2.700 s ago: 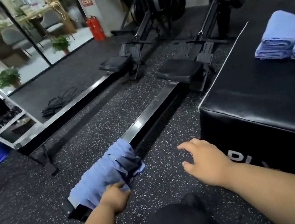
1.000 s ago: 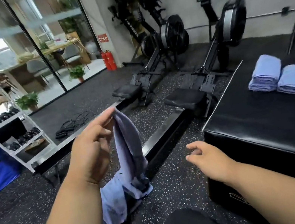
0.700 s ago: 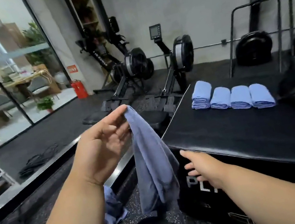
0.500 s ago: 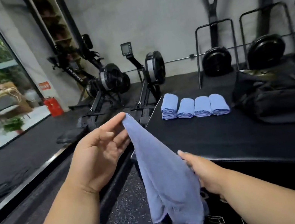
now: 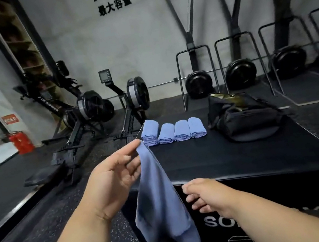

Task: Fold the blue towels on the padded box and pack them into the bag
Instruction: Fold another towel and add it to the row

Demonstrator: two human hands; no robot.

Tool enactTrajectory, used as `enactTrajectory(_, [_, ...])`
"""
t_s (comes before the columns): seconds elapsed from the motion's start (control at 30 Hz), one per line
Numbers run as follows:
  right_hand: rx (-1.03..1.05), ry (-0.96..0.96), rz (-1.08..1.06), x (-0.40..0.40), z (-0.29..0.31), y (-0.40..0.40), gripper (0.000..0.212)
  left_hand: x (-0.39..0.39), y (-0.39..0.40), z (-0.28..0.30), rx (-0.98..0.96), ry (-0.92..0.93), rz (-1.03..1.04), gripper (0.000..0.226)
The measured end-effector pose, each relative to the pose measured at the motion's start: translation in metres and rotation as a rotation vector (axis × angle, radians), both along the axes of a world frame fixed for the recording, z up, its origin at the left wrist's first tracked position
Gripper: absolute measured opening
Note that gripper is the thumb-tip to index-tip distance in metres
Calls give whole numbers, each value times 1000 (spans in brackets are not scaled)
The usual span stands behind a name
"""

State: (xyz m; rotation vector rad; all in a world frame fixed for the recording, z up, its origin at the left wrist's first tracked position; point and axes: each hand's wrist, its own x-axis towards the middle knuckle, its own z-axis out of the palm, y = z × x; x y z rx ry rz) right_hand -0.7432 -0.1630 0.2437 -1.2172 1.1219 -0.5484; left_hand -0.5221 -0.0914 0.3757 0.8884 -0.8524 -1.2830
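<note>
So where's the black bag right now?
In the head view the black bag sits on the right of the padded box, at its back, just right of the row of folded blue towels.

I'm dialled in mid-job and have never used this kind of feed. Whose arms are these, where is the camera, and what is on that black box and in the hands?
There is no machine here: the arms belong to a person, and the single picture comes from a wide-angle camera worn on their head, looking forward and down.

The left hand pinches the top of an unfolded blue towel between thumb and fingertips, so it hangs down in front of the padded box. The right hand is at the towel's right edge; whether it touches it I cannot tell.

On top of the box, at the far side, lie four places of folded towels in a row; the leftmost looks like two stacked. To their right sits the black bag, top open. Rowing machines stand on the floor behind.
</note>
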Motion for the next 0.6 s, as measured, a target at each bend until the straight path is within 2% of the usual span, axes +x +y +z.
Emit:
enactTrajectory(0.23, [-134,53,143,19,2,13,30,-1,5,8,-9,-5,-30,62])
enactTrajectory(0.33, [-148,117,150,25,-8,14,43,8,10,14,-40,31,-29,63])
enactTrajectory(0.4, [-147,159,125,25,-12,14,41,13,15,18,-57,48,-34,64])
enactTrajectory(0.5, [-22,184,96,26,-12,15,30,22,23,23,-73,64,-26,65])
enactTrajectory(0.6, [152,90,107,27,-12,12,34,26,30,26,-80,51,-3,66])
